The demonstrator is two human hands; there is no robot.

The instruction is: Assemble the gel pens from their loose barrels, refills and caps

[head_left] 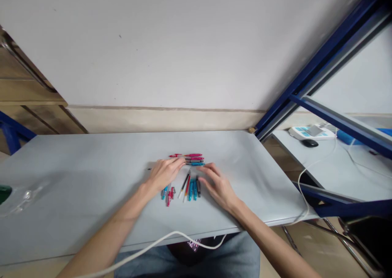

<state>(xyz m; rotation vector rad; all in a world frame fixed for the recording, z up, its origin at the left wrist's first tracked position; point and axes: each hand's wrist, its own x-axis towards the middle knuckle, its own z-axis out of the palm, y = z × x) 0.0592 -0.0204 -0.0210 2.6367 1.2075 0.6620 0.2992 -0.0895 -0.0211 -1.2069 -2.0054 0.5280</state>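
Observation:
My left hand [167, 172] reaches over a stack of pens lying sideways, its fingers together and its fingertips at the left end of a blue pen [197, 164]. Pink pens [193, 155] lie just beyond that one, with a dark pen between. My right hand [219, 186] is open, fingers apart, near the blue pen's right end. Between the hands are thin ink refills [184, 187], blue pen barrels [192, 190] and a dark barrel [199, 187]. Under my left wrist lie pink pen parts [169, 197] and a blue pen part [164, 192]. My left hand hides a small dark-tipped piece partly.
The grey table [92, 159] meets a pale wall. A clear plastic item [27, 196] lies at the left. A white cable [147, 250] crosses the front edge. Blue metal framing [312, 57] separates a second table with a black mouse [309, 143] and a white device [310, 131].

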